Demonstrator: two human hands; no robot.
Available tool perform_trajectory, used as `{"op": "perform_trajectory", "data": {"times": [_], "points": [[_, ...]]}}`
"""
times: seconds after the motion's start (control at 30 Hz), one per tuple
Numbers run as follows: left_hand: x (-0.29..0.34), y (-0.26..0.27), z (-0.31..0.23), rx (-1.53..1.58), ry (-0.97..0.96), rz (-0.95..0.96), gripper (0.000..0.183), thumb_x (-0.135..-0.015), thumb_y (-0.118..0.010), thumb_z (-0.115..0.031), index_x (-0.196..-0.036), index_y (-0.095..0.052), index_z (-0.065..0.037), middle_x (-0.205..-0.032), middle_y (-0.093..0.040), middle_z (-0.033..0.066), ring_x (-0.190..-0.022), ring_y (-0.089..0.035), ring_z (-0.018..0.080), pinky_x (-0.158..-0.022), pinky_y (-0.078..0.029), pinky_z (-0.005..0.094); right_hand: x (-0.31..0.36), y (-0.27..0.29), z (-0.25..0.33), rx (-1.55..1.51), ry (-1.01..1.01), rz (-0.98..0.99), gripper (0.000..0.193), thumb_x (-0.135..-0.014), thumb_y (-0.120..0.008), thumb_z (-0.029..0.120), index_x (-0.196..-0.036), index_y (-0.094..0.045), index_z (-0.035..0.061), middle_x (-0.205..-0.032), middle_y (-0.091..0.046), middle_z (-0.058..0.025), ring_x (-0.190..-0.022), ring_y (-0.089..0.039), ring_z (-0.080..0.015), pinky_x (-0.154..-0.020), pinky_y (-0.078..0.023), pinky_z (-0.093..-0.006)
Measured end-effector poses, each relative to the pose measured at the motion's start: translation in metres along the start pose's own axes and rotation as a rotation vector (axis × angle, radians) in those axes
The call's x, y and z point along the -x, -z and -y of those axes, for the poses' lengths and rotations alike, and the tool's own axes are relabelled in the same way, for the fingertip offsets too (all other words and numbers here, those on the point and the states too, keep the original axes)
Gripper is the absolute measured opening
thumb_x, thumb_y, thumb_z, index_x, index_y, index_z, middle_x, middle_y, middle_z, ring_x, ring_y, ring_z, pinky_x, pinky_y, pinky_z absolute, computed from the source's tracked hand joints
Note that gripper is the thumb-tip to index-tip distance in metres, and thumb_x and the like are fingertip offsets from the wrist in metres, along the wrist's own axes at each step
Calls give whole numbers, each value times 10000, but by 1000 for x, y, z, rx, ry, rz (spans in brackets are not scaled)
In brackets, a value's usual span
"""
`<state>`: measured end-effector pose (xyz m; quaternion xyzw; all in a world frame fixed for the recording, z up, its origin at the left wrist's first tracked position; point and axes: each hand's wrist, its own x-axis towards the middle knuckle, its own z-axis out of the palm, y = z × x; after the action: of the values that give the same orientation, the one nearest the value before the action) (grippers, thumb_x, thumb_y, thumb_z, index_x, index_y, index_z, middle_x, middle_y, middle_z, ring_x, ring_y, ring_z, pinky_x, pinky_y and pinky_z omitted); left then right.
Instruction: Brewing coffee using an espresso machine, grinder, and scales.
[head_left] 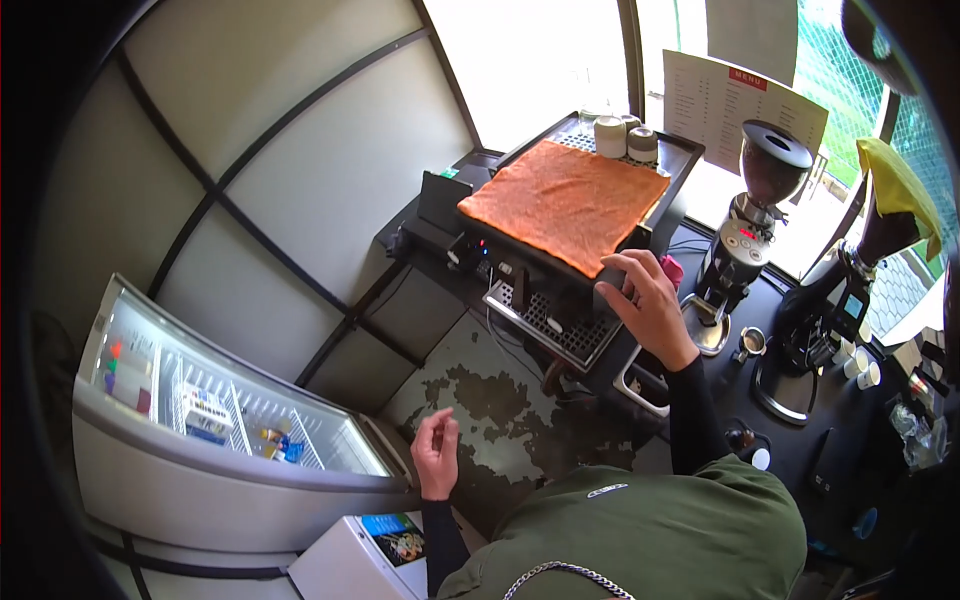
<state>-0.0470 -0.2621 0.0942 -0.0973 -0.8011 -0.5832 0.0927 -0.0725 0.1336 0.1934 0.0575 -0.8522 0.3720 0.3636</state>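
Observation:
My right hand (647, 305) reaches to the right front corner of the espresso machine (520, 287). Its fingers and thumb are bent round a dark knob (608, 287) there, partly covered by the hand. An orange cloth (570, 200) lies spread over the machine's top, its near corner close to my fingertips. Below them is the machine's slotted drip tray (565, 335). Off to the left, my left hand (436, 456) hangs in the air above the floor, fingers loosely curled in and nothing visible in them.
Cups (611, 137) stand behind the cloth. On the right counter are a coffee grinder (740, 250), a second grinder under a yellow cloth (905, 190), a portafilter (750, 344) and paper cups (857, 365). A lit chest fridge (240, 480) stands left, near a white box-shaped unit (350, 565).

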Motion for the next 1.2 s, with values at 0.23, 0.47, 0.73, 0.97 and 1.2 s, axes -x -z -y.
{"op": "perform_trajectory", "data": {"times": [0.23, 0.47, 0.73, 0.97, 1.2], "points": [[-199, -46, -62, -106, -504, 192, 253, -973, -723, -181, -1189, -708, -49, -1080, -703, 97, -928, -688, 192, -798, -540, 315, -36, 12, 2, 96, 17, 72, 396, -854, -827, 221, -1194, -664, 101, -1145, -629, -100, -1004, -669, -311, -803, -552, -404], [-354, -68, -72, -150, -804, 358, 310, -902, -776, -90, -1201, -712, -44, -1118, -702, 141, -1030, -694, 255, -905, -545, 358, -53, 23, 13, 131, -167, 69, 376, -815, -881, 211, -1129, -707, 97, -1093, -653, -55, -783, -601, -149, -652, -517, -284], [-463, -77, -36, 193, -830, 537, 292, -875, -767, -6, -1160, -710, -31, -1067, -712, 130, -986, -705, 251, -871, -552, 348, -195, -3, -36, 518, -337, -41, 579, -914, -746, 501, -1250, -656, 39, -1182, -668, -142, -893, -647, -213, -805, -527, -345], [-501, -77, 30, 363, -683, 617, 244, -896, -753, -30, -1135, -707, -21, -1050, -714, 118, -963, -700, 218, -854, -551, 337, -280, -36, -104, 976, -638, 275, 952, -792, -746, 706, -1418, -512, 27, -1348, -608, -242, -1301, -574, -382, -1075, -466, -466], [-521, -68, 78, 455, -519, 694, 180, -985, -690, -85, -1144, -691, 0, -1133, -663, 103, -1015, -650, 166, -876, -520, 290, -291, -44, -127, 973, -704, 180, 853, -770, -798, 593, -1320, -598, -28, -1293, -654, -242, -1255, -615, -354, -1051, -491, -426]]}}
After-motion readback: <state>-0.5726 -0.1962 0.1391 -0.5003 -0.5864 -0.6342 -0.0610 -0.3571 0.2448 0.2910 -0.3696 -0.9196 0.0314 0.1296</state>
